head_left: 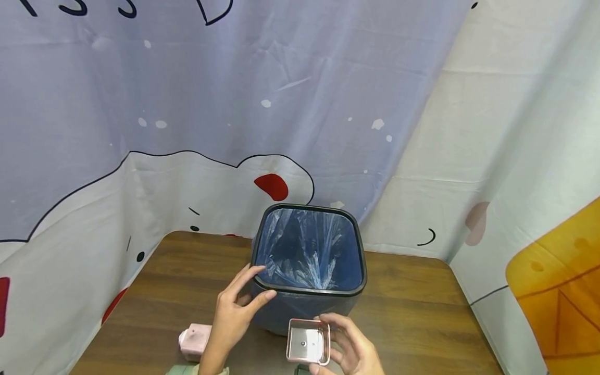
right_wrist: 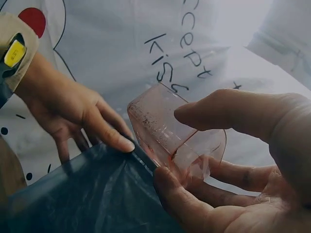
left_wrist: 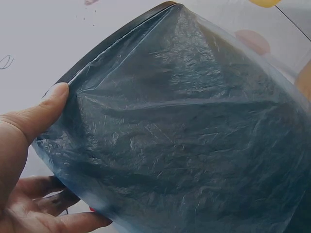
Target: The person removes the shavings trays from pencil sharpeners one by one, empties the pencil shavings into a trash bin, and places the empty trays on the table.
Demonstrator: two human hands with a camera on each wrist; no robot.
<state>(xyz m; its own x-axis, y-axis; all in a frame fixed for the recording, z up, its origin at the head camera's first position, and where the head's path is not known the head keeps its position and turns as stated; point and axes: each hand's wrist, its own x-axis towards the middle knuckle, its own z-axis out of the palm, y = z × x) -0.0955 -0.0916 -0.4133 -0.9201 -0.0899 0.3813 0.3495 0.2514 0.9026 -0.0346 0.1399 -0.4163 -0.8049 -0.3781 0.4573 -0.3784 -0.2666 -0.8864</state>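
A bin (head_left: 309,291) with a black rim stands on the table, lined with a translucent blue bag (head_left: 300,250). At its near left corner my left hand (head_left: 236,307) grips the rim. The left wrist view has the thumb (left_wrist: 53,104) on the bagged edge and the other fingers along the bin's side. In front of the bin, my right hand (head_left: 349,344) holds a small clear pinkish plastic box (head_left: 305,341), its open side facing up toward the head camera. The right wrist view shows this box (right_wrist: 167,131) between thumb and fingers, close by the bin's rim.
A pink container (head_left: 194,341) with a whitish end lies on the wooden table (head_left: 403,302), left of my left forearm. Part of a dark green object (head_left: 302,370) shows at the bottom edge, below the plastic box. A printed curtain (head_left: 300,104) hangs behind the table.
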